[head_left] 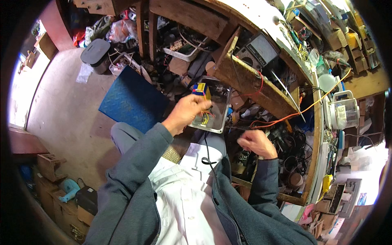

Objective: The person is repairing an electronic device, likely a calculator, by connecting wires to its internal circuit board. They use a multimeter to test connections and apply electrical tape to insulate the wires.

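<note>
A shallow grey metal tray [223, 116] with a raised rim rests at my knees. In its far left part stands a small yellow and blue block [200, 89], with thin red and yellow wires [205, 118] lying nearer to me. My left hand [188, 111] is over the tray's left side, thumb and fingers pinched together just in front of the block; what they hold is too small to make out. To the right of the tray, my right hand [258, 143] is raised with curled fingers, slightly blurred. Whatever is in it stays hidden.
An open wooden drawer [261, 87] holds an analogue meter [257, 51]. Orange cables [281, 120] run from it past my right hand. A blue board [132, 98] leans at my left knee, near a dark bin [96, 55]. Tangled black cables [292, 149] fill the space at right.
</note>
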`<state>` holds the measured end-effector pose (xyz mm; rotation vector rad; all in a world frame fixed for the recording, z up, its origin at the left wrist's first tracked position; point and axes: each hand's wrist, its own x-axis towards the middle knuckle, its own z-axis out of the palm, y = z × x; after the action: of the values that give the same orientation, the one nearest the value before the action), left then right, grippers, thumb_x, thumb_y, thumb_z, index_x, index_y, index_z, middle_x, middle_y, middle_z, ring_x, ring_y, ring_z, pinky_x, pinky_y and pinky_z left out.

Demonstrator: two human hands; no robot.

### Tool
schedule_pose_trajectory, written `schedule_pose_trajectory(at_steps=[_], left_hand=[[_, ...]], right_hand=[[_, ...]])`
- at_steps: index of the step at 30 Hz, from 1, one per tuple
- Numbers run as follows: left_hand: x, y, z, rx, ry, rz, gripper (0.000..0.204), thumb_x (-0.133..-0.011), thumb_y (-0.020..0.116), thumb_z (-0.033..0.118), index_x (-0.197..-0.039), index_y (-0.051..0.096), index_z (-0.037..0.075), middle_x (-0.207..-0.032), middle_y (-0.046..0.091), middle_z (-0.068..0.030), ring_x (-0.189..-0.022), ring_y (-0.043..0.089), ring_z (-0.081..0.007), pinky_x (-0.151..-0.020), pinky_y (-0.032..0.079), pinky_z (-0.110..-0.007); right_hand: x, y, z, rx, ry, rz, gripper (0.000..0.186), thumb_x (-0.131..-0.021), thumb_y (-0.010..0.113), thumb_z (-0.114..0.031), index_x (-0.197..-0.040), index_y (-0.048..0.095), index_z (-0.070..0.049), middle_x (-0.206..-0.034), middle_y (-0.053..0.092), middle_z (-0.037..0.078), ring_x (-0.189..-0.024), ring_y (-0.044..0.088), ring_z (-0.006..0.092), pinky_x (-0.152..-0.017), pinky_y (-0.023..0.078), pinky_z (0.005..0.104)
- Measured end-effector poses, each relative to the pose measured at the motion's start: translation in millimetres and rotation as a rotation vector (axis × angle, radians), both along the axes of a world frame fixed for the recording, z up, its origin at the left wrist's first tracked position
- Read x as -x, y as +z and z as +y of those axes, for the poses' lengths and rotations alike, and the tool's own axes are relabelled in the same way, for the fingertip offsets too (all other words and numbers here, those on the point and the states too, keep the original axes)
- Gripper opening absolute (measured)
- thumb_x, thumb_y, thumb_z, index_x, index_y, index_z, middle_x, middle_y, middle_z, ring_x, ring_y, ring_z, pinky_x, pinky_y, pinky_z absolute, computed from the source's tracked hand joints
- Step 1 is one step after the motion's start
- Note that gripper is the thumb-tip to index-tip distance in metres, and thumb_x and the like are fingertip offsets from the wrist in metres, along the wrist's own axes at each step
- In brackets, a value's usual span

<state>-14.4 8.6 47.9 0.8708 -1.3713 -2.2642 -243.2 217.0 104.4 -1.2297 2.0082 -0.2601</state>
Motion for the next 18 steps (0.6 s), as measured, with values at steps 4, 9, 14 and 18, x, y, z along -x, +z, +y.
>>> schedule_pose_trajectory(at_steps=[4, 9, 14, 18], left_hand=[[-5.6, 22.4, -16.4, -0.312, 0.052, 0.28, 0.044, -0.103, 0.058, 0.042, -0.122, 0.058, 0.003, -0.077, 0.052, 0.0026, -0.052, 0.038, -0.0031, -0.046, 0.031, -0.02], [7.9, 26.2, -28.5, -0.288, 0.195, 0.516, 0.051, -0.102, 0.057, 0.046, -0.123, 0.055, 0.0, -0.074, 0.044, 0.0035, -0.06, 0.039, -0.0042, -0.056, 0.035, -0.02], [6.8, 24.5, -33.3, -0.166, 0.258, 0.595, 0.05, -0.103, 0.058, 0.033, -0.137, 0.049, -0.002, -0.085, 0.054, 0.0005, -0.083, 0.054, -0.0115, -0.08, 0.045, -0.024], [13.3, 12.3, -41.3, 0.175, 0.475, 0.316, 0.05, -0.102, 0.061, 0.02, -0.144, 0.048, -0.003, -0.123, 0.064, -0.0106, -0.116, 0.059, -0.0184, -0.107, 0.042, -0.031]], right_hand=[[-84.7, 5.3, -59.7, 0.52, -0.073, -0.284, 0.017, -0.095, 0.069, -0.013, -0.102, 0.068, 0.002, -0.086, 0.07, 0.007, -0.078, 0.065, 0.0112, -0.071, 0.054, 0.0273], [-120.5, -35.3, -135.1, 0.748, -0.222, -0.658, 0.024, -0.095, 0.07, -0.008, -0.104, 0.049, 0.0, -0.094, 0.067, 0.008, -0.086, 0.069, 0.0154, -0.076, 0.056, 0.0294], [-106.2, -25.6, -151.3, 0.607, -0.332, -0.987, 0.03, -0.093, 0.069, -0.001, -0.119, 0.054, 0.001, -0.089, 0.068, 0.008, -0.068, 0.066, 0.0121, -0.06, 0.055, 0.0258], [-66.9, -30.8, -167.2, 0.537, -0.338, -0.788, 0.031, -0.096, 0.063, 0.001, -0.127, 0.061, 0.004, -0.092, 0.072, 0.01, -0.07, 0.066, 0.0121, -0.059, 0.054, 0.0245]])
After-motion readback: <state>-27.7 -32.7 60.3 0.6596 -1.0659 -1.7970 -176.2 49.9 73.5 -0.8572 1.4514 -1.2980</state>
